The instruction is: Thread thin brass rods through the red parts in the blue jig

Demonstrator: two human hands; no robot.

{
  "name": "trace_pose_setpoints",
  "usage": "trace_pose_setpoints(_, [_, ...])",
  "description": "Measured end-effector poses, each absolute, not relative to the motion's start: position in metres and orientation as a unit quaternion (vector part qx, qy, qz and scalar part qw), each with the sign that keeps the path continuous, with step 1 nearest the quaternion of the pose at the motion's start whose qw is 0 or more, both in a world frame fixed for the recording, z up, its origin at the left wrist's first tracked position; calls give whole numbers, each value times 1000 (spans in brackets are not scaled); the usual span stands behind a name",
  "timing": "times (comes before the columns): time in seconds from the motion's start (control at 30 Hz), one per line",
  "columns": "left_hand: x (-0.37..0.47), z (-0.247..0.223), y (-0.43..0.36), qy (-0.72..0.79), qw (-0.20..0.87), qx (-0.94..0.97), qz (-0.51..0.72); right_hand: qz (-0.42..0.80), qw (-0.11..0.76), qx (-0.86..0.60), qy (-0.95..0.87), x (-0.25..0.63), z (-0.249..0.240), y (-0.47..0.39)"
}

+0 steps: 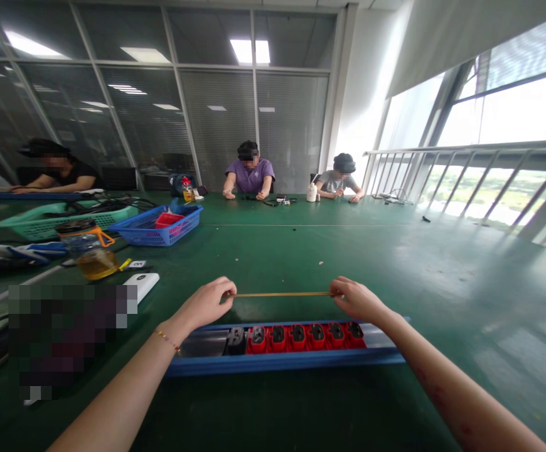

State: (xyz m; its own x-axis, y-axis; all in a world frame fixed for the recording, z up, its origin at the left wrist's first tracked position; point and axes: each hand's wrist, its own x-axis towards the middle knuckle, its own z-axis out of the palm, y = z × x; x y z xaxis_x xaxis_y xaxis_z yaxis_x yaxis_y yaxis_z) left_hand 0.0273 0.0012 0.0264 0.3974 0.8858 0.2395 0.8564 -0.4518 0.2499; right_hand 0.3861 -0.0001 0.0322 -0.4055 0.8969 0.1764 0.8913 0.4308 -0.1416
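Head view: left hand (214,298) and right hand (353,298) each pinch one end of a thin brass-coloured strip (282,294), held roughly level at the centre of the frame. Below it, lower centre, a blue trough (287,362) holds a row of red socket units (297,339), with one dark unit (236,341) at the row's left end. A blue basket (179,233) stands on the green table (273,260), left of centre.

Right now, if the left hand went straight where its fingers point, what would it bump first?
Following the thin strip the left hand holds, it would probably bump the right hand, at the strip's other end, though depth is unclear.
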Motion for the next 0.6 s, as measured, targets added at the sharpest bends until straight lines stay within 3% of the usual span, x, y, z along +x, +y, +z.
trace_pose_setpoints(0.1, [31, 41, -8, 521, 92, 824, 201, 85, 178, -523, -829, 398, 42, -8])
trace_pose_setpoints(0.4, [40, 63, -55, 530, 246, 785, 206, 347, 220, -506, -759, 415, 64, -45])
trace_pose_setpoints(0.6, [34, 58, -74, 570, 251, 752, 215, 464, 248, -474, -706, 412, 61, -70])
